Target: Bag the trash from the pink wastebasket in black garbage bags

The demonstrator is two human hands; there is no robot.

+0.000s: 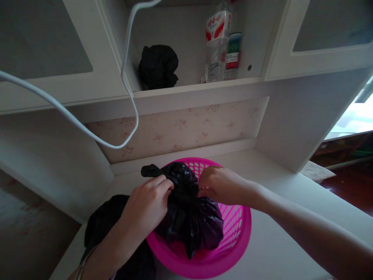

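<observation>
Head view shows us our two hands bunched on a black plastic bag (189,217) that sits inside a pink basket (236,237). Our left hand (147,206) is closed on the gathered neck of the bag from the left side, fingers curled over the plastic. Our right hand (218,184) pinches the same neck from the right, so both hands are clamped on the bag and close together, almost touching at the knot of plastic between them. A twisted tail of the bag sticks out to the left above our left hand. The bag's bulging body fills the middle of the basket and hangs against its near rim.

The basket stands on the white table (276,241), near its back edge. Just left of the basket, under our left forearm, lies another black bag (101,225) — dark and crumpled, touching the basket's side as far as we can tell. A white cable (87,132) loops down in front of the cabinet. On the shelf (198,87) above stand a black bundle (157,67) and two bottles (217,42) — the bottles well to the right of the bundle.
</observation>
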